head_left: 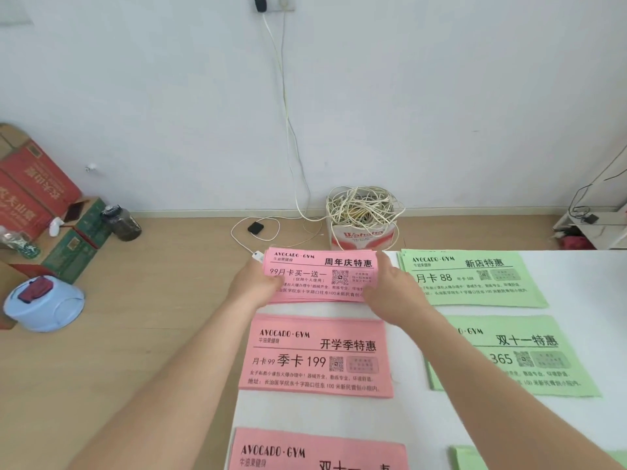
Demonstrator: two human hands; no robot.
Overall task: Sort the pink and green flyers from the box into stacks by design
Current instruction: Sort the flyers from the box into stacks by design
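Note:
A far pink flyer stack (322, 273) lies at the back left of the white table (576, 334). My left hand (254, 283) grips its left edge and my right hand (393, 293) grips its right edge. Closer to me lies a second pink stack (315, 357), and a third pink stack (315, 451) sits at the front edge of view. To the right are a far green stack (475, 279), a middle green stack (529, 357) partly under my right forearm, and a corner of another green stack (468, 457).
A bag of tangled white cables (363, 215) stands on the floor behind the table. Cardboard boxes (34, 198), a dark bottle (124, 222) and an upturned blue basin (44, 303) sit on the floor at left. A low white stand (597, 228) is at far right.

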